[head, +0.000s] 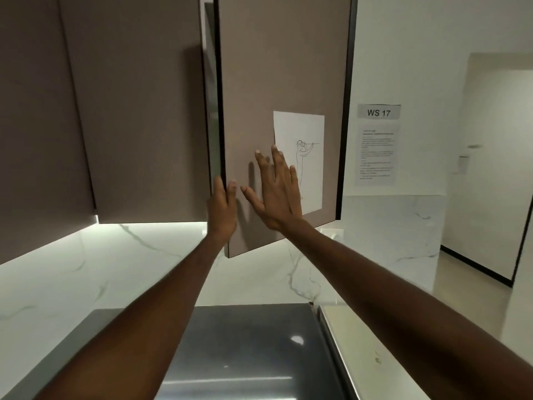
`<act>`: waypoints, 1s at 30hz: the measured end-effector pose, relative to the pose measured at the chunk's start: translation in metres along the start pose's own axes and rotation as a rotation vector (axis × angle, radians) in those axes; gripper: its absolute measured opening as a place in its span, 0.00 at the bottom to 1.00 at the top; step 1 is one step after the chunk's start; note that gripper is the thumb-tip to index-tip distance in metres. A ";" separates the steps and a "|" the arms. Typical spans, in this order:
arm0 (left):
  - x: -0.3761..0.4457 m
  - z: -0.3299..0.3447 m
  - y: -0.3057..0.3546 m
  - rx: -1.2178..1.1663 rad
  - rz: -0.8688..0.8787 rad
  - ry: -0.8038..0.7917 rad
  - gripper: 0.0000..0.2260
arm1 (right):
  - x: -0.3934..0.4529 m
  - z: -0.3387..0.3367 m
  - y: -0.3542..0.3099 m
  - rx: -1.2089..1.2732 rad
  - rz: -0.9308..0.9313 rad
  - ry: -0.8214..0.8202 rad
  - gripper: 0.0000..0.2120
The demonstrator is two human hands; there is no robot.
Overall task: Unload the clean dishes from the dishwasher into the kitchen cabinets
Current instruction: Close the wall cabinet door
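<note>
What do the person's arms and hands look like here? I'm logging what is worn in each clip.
Both forearms are bare for as far as the frame shows them, with no sleeves in view. The left hand and the right hand wear no gloves, and no rings, watch or wristbands are visible.

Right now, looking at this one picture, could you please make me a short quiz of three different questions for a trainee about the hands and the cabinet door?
1. True or false: the cabinet door is fully closed.
2. Which hand touches the door's edge? A) left hand B) right hand
3. Fill in: the sign on the wall reads "WS ___".

Key:
1. False; it stands ajar, with a gap on its left side.
2. A; the right hand lies flat against the door face, beside the paper drawing.
3. 17
</note>
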State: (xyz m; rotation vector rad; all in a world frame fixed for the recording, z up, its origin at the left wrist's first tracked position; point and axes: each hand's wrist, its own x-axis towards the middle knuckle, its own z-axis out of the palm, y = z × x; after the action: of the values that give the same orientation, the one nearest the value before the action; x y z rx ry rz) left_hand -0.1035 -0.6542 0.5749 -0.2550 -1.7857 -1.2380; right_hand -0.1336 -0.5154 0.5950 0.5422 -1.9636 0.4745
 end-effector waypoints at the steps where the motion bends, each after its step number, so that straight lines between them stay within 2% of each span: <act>1: -0.011 0.003 0.014 0.004 0.004 0.006 0.11 | -0.003 -0.013 -0.002 0.020 -0.003 -0.003 0.40; 4: -0.050 0.019 0.058 -0.010 -0.001 -0.020 0.09 | -0.018 -0.060 -0.003 0.080 -0.013 0.004 0.41; 6: -0.074 0.034 0.086 -0.083 -0.065 -0.057 0.12 | -0.027 -0.089 -0.002 0.136 -0.014 0.037 0.41; 8: -0.093 0.056 0.107 -0.074 0.005 -0.127 0.07 | -0.029 -0.120 0.002 0.165 -0.015 0.093 0.41; 13: -0.128 0.095 0.161 -0.025 0.130 -0.244 0.09 | -0.025 -0.197 0.025 0.190 0.122 0.187 0.40; 16: -0.131 0.116 0.182 -0.050 0.168 -0.391 0.28 | -0.020 -0.229 0.050 0.168 0.250 0.202 0.35; 19: -0.128 0.133 0.208 -0.060 0.169 -0.531 0.42 | -0.028 -0.247 0.078 0.155 0.331 0.198 0.32; 22: -0.123 0.159 0.232 0.164 0.282 -0.637 0.56 | -0.036 -0.271 0.103 0.298 0.427 0.110 0.24; 24: -0.128 0.181 0.245 0.207 0.325 -0.664 0.58 | -0.041 -0.285 0.124 0.443 0.479 0.115 0.38; 26: -0.138 0.205 0.252 0.156 0.322 -0.667 0.56 | -0.044 -0.291 0.148 0.425 0.464 0.164 0.56; 30: -0.157 0.257 0.259 0.105 0.289 -0.652 0.53 | -0.047 -0.309 0.191 0.380 0.532 0.162 0.62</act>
State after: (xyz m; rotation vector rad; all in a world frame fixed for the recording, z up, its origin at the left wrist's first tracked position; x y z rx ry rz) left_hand -0.0018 -0.2712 0.5991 -0.9041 -2.2482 -0.9013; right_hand 0.0023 -0.1829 0.6648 0.1923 -1.8560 1.2035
